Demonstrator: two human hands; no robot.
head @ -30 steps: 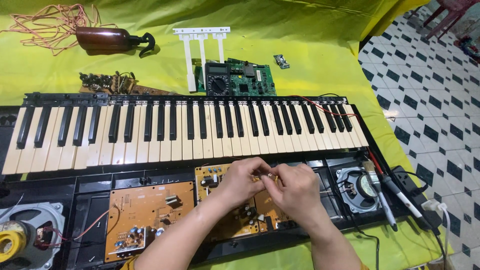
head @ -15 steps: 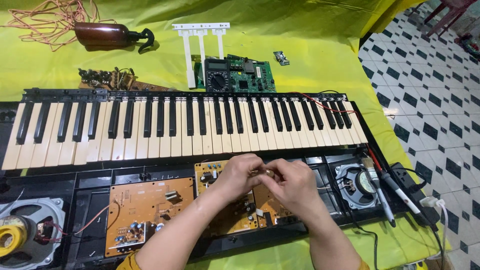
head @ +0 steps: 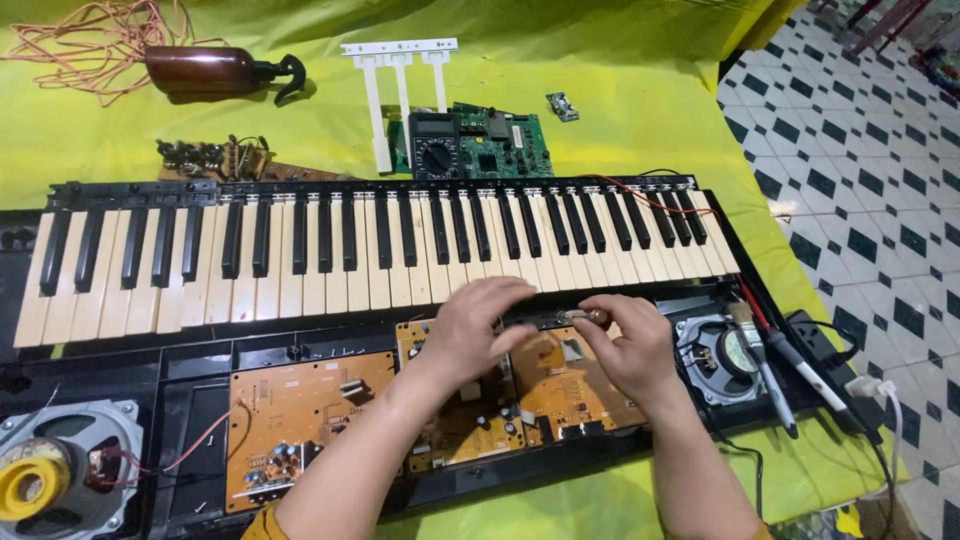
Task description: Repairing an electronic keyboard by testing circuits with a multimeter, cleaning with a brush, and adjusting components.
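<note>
Hands meet over the opened keyboard (head: 380,250), just below its keys. The right hand (head: 625,350) pinches a small brown-tipped part (head: 590,317) between thumb and fingers, right at the edge of the orange circuit board (head: 575,385). The left hand (head: 470,330) rests curled beside it, fingers on the dark strip above the board; whether it grips anything I cannot tell. This looks like fine work on the board's upper edge, a fitting or loosening step. Any next move calls for a steady pinch and care near the red wire (head: 640,195) and the speaker (head: 725,350).
</note>
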